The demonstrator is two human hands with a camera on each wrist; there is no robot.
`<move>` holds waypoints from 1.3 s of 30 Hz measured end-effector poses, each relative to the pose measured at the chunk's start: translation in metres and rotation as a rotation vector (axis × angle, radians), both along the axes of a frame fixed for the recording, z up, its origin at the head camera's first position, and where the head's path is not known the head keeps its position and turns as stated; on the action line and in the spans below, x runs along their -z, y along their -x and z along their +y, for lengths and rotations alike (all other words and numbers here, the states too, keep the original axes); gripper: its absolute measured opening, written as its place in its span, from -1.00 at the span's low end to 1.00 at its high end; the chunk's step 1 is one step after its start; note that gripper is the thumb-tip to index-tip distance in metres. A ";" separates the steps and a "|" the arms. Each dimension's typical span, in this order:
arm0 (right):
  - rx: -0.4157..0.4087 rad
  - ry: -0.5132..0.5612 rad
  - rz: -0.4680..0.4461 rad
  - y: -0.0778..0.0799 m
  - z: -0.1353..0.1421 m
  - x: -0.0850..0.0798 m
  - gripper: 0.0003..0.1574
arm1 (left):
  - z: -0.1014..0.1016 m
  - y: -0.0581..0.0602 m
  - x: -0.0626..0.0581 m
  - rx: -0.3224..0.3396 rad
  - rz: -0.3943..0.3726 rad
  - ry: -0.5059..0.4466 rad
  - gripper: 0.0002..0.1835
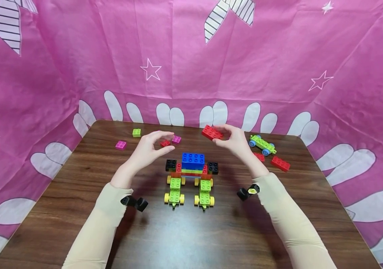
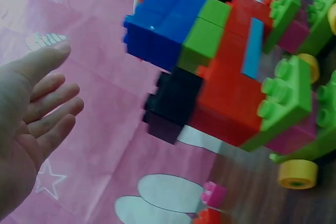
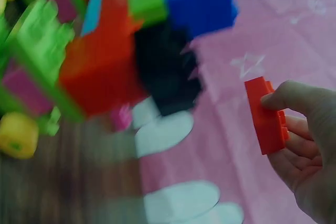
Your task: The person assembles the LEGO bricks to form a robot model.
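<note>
My right hand (image 1: pixel 233 141) pinches a red building brick (image 1: pixel 211 133), studs up, between thumb and fingers, above and right of a built model. In the right wrist view the same red brick (image 3: pixel 265 116) shows edge-on. The model stands mid-table: a blue brick (image 1: pixel 193 161) on top, red and lime layers beneath, black bricks (image 1: pixel 212 168) at both sides, and lime wheeled bases (image 1: pixel 205 197) with yellow wheels. To the model's upper left, my left hand (image 1: pixel 151 147) is held in the air with fingers loosely bent and nothing between them. In the left wrist view it is apart from the model.
Loose small bricks lie at the back left: lime (image 1: pixel 136 132), pink (image 1: pixel 121 145), red (image 1: pixel 165 143) and another pink (image 1: pixel 176 139). A lime car base with blue wheels (image 1: pixel 262 145) and a red brick (image 1: pixel 280 163) lie at right. Pink cloth (image 1: pixel 184 78) hangs behind the table.
</note>
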State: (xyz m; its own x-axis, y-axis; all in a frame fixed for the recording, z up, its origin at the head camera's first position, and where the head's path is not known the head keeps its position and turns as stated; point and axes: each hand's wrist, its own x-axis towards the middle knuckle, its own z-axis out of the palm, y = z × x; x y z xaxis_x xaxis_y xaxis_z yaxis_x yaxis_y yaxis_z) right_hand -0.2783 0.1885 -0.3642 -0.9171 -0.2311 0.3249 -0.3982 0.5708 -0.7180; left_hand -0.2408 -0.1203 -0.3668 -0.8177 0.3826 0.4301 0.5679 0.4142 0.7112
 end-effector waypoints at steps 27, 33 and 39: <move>-0.332 -0.086 -0.042 -0.043 -0.058 -0.029 -0.46 | 0.020 -0.014 -0.010 0.099 0.036 0.035 -0.44; -0.334 -0.032 -0.061 -0.046 -0.062 -0.024 -0.45 | 0.021 -0.012 -0.003 0.104 -0.014 0.045 -0.46; -0.333 0.000 -0.066 -0.047 -0.064 -0.019 -0.47 | 0.021 -0.012 0.002 0.086 -0.028 0.065 -0.50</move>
State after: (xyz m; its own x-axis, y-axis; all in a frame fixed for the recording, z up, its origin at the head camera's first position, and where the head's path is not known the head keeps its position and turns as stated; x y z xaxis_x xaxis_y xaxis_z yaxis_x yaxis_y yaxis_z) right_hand -0.2310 0.1242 -0.3454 -0.8104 -0.5214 0.2672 -0.5154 0.4175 -0.7484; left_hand -0.2285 -0.0994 -0.3692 -0.7919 0.4787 0.3791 0.5835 0.4104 0.7007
